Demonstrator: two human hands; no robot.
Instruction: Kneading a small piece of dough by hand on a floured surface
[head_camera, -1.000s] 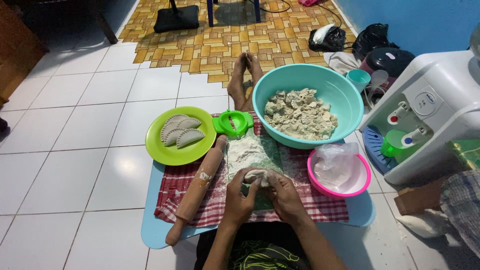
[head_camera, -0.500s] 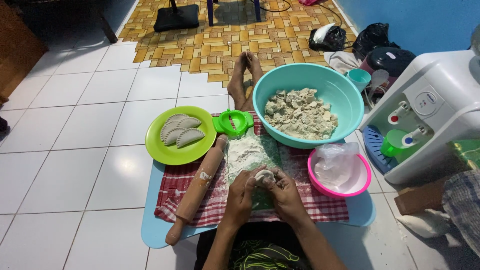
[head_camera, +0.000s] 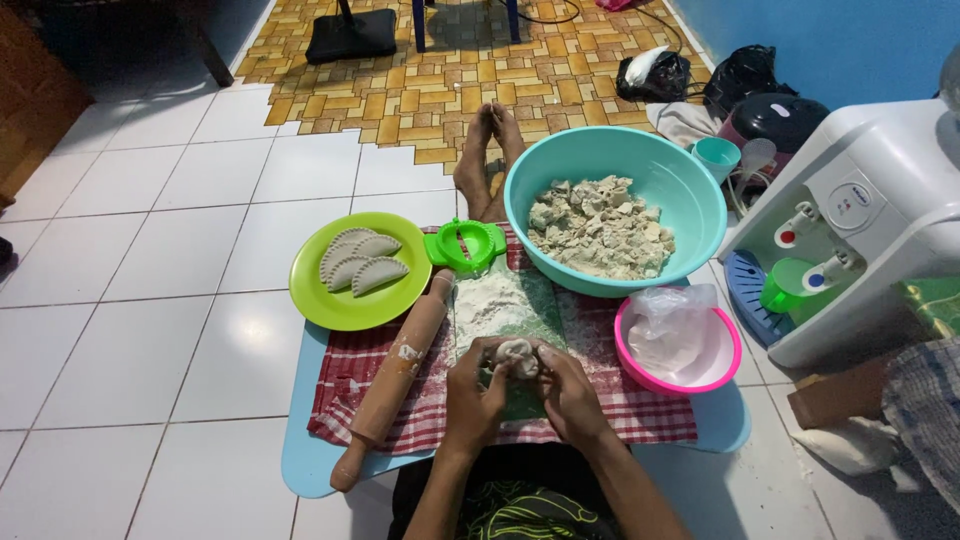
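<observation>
Left hand and right hand pinching dough lump, clear plastic bag in pink bowl

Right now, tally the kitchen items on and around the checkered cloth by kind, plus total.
Bowls: 2, a teal bowl of dough chunks and a pink bowl with a plastic bag
Green plate: 1
Folded pastries on the plate: 3
Green pastry press: 1
Wooden rolling pin: 1
Dough piece between both hands: 1
Total: 9

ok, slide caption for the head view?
Both hands shape a dough lump over a floured board beside a rolling pin.
</observation>
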